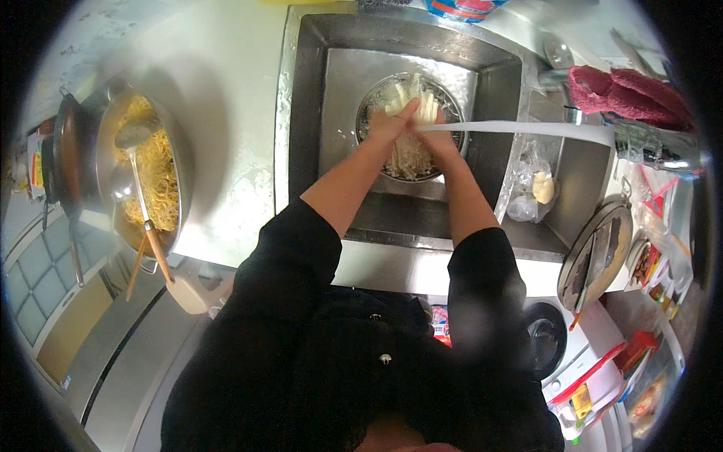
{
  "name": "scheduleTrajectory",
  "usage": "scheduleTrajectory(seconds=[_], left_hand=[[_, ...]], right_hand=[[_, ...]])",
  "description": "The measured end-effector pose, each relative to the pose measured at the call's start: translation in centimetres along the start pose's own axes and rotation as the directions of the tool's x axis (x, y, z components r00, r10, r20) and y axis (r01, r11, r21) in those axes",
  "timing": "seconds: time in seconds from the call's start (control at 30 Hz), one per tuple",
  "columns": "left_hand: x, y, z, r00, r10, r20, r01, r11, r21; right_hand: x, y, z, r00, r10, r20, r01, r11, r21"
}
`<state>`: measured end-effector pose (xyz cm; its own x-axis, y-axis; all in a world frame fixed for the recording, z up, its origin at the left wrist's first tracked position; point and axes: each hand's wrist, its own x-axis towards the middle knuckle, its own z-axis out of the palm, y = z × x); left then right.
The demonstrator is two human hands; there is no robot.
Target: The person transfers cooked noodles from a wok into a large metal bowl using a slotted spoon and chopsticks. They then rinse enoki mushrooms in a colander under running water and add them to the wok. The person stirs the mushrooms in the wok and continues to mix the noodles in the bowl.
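Observation:
Both of my hands are over a round metal bowl (pixel 364 121) standing in the steel sink (pixel 344 79). Between them is a bundle of pale, thin food strips (pixel 425 110), possibly enoki mushrooms. My left hand (pixel 388 125) closes around its left side, thumb pointing up along the strips. On the other side my right hand (pixel 439 141) grips the bundle, its fingers partly hidden. More pale pieces (pixel 409 161) lie in the bowl below my hands. A white stream, apparently water (pixel 525 129), reaches my right hand from the tap (pixel 649 150) at the right.
To the left, a wok (pixel 178 186) holds yellow noodle-like strands, a wooden-handled ladle (pixel 155 237) and chopsticks (pixel 137 265). A plastic bag (pixel 522 208) with a yellowish piece lies in the side basin (pixel 576 209). A round board with a knife (pixel 596 260) and a red cloth (pixel 627 96) are farther right.

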<state>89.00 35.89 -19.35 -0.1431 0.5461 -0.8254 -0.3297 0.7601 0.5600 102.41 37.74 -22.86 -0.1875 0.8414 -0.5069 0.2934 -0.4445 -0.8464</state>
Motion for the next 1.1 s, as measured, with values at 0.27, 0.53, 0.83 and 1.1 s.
scheduleTrajectory(seconds=[0.27, 0.53, 0.83, 1.1], left_hand=[[-0.5, -0.2, -1.2, 0.957, 0.148, 0.249, -0.054, 0.936, -0.348], [-3.8, 1.1, -1.1, 0.977, 0.154, 0.148, -0.061, 0.867, -0.495], [-0.9, -1.2, 2.1, 0.964, 0.237, -0.123, -0.227, 0.970, 0.092], [0.1, -1.0, 0.9, 0.991, 0.129, -0.032, -0.133, 0.973, -0.191]], right_hand=[[-6.9, -6.3, -1.3, 0.956, -0.255, -0.145, 0.183, 0.904, -0.386], [-10.3, -7.3, -0.5, 0.932, -0.363, -0.019, 0.285, 0.762, -0.581], [-0.6, 0.3, -0.3, 0.924, -0.316, -0.213, 0.182, 0.857, -0.482], [-2.5, -2.4, -2.4, 0.995, -0.067, -0.067, 0.067, 0.998, -0.001]])
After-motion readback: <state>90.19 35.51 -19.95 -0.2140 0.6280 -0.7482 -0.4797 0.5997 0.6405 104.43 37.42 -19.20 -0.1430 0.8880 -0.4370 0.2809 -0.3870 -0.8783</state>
